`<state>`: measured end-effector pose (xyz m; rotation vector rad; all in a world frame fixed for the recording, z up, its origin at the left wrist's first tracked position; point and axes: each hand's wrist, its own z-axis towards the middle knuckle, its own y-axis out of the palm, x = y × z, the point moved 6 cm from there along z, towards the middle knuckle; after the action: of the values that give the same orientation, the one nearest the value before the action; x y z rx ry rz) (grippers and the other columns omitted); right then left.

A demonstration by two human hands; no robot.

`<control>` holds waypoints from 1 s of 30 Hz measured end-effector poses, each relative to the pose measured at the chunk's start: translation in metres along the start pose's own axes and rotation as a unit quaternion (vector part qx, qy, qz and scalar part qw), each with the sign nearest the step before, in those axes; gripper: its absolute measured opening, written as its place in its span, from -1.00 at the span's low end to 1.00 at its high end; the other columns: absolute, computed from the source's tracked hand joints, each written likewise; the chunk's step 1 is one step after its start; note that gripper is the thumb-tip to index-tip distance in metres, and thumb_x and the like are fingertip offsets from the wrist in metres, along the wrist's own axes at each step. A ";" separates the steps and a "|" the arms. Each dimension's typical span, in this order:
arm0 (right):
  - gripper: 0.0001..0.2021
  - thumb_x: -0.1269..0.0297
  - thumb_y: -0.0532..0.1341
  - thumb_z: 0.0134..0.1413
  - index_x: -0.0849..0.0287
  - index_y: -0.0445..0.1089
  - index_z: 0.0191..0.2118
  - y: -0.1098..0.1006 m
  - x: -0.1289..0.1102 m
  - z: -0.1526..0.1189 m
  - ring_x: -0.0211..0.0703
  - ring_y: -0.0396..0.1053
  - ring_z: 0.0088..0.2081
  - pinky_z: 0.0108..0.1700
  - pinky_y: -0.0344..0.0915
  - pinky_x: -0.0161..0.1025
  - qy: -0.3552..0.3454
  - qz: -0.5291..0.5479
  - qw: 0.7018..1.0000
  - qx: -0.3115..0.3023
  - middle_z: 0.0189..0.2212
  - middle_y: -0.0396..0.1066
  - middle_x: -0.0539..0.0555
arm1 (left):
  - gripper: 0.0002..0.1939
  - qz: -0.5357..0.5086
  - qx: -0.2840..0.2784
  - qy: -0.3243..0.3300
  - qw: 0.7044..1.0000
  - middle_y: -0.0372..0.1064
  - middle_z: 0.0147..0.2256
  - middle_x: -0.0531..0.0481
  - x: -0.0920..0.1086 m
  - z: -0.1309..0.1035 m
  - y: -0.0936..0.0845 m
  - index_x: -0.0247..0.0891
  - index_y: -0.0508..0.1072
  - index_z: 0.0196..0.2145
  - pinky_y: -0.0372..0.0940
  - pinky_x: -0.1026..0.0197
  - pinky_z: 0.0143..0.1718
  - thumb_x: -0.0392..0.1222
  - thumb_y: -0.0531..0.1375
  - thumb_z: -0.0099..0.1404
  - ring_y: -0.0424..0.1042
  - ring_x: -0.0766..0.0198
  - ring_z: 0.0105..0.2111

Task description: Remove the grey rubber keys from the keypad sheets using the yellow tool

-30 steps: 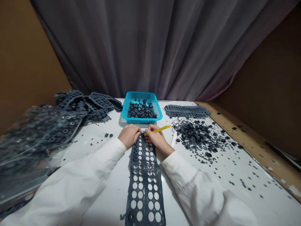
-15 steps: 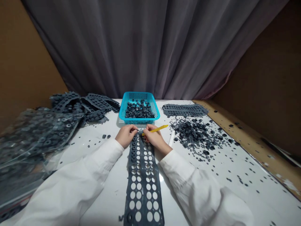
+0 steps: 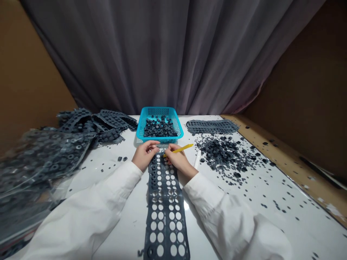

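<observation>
A long dark rubber strip with rows of round holes lies lengthwise in front of me on the white table. Dark rubber rings still sit in part of its left row, and one is in the near left corner. My left hand is at the strip's far left end, thumb and forefinger in a pinch; whatever is between them is too small to make out. At the far right end, my right hand grips a yellow pen-like tool, its tip pointing down at the strip.
Beyond my hands stands a blue basket of small rubber rings. Perforated sheets and a clear bag of rings are at left. Another strip, a pile of dark scraps and a white stick lie at right.
My left thumb and forefinger have lifted slightly from the strip's end, with the forefinger raised. The right hand and yellow tool have hardly moved. The view has shifted a little.
</observation>
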<state>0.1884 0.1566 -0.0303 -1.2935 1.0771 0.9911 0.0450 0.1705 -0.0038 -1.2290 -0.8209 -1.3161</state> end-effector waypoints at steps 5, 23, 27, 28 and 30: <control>-0.88 0.32 0.06 -0.19 0.14 0.08 -0.61 0.000 0.000 0.000 -0.36 0.14 -0.75 -0.70 0.05 -0.43 0.006 0.005 1.000 -0.003 -0.78 0.18 -0.13 | -0.69 -0.255 -0.042 -0.135 0.957 0.35 -0.52 0.07 -0.002 0.001 0.010 -0.31 0.45 -0.34 0.11 0.36 -0.54 -0.11 0.32 -0.06 0.18 0.46 -0.61; -0.88 0.32 0.07 -0.19 0.14 0.08 -0.60 0.000 0.002 0.001 -0.36 0.14 -0.76 -0.72 0.05 -0.43 0.020 0.013 1.000 0.000 -0.79 0.19 -0.14 | -0.65 -0.467 -0.097 -0.213 0.853 0.16 -0.57 0.11 0.028 -0.008 0.022 -0.30 0.35 -0.54 0.05 0.34 -0.61 0.08 0.21 0.11 0.11 0.44 -0.61; -0.88 0.32 0.07 -0.19 0.14 0.08 -0.60 0.000 0.003 0.001 -0.35 0.14 -0.76 -0.73 0.04 -0.44 0.023 0.015 1.000 -0.001 -0.79 0.19 -0.13 | -0.64 -0.468 -0.092 -0.214 0.853 0.14 -0.59 0.12 0.027 -0.008 0.022 -0.30 0.33 -0.55 0.06 0.35 -0.62 0.07 0.26 0.04 0.11 0.45 -0.62; -0.88 0.32 0.07 -0.19 0.14 0.08 -0.60 0.000 0.003 0.001 -0.35 0.15 -0.76 -0.73 0.05 -0.44 0.023 0.015 1.000 -0.001 -0.79 0.19 -0.13 | -0.64 -0.472 -0.090 -0.216 0.850 0.14 -0.59 0.12 0.027 -0.008 0.022 -0.31 0.33 -0.55 0.06 0.36 -0.62 0.06 0.28 0.03 0.10 0.45 -0.62; -0.88 0.32 0.07 -0.19 0.14 0.08 -0.61 0.000 0.003 0.001 -0.35 0.15 -0.76 -0.73 0.05 -0.44 0.022 0.015 1.000 0.000 -0.79 0.19 -0.13 | -0.65 -0.478 -0.090 -0.222 0.845 0.14 -0.59 0.12 0.027 -0.008 0.022 -0.31 0.34 -0.54 0.07 0.36 -0.63 0.05 0.28 0.03 0.10 0.46 -0.63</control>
<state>0.1889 0.1577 -0.0336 -1.3090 1.1333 0.9892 0.0686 0.1528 0.0167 -1.3373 -1.8375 -1.9444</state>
